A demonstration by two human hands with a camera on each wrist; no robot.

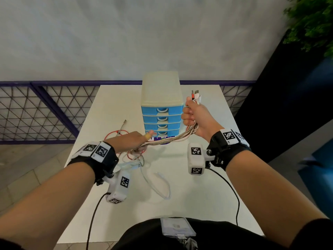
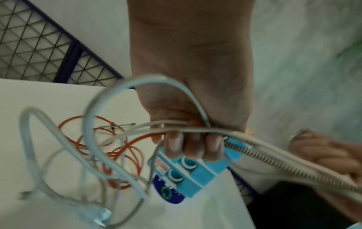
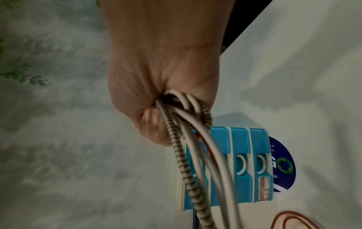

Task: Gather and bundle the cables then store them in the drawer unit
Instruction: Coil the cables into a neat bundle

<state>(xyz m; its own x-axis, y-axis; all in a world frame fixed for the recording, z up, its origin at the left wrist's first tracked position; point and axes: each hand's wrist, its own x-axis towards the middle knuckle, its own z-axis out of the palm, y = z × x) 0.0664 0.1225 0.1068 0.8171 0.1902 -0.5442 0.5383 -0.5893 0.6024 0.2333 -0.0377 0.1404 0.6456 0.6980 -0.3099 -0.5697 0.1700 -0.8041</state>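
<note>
Both hands, left hand (image 1: pixel 132 141) and right hand (image 1: pixel 193 117), grip cables (image 1: pixel 169 139) (sticker (image 3: pixel 282 165) perhaps reads "GO").

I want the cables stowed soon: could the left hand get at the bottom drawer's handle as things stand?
Probably not yet. The left hand sits just in front of the bottom drawer, but its fingers are curled round the cables, so none is free to pull.

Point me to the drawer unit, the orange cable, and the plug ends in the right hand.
drawer unit (image 1: pixel 161 121): head view, blue front of the second drawer.
orange cable (image 2: pixel 125 151): left wrist view, a loop lying on the table.
plug ends (image 1: pixel 196 94): head view, connectors sticking up above the right hand (image 1: pixel 196 118).
</note>
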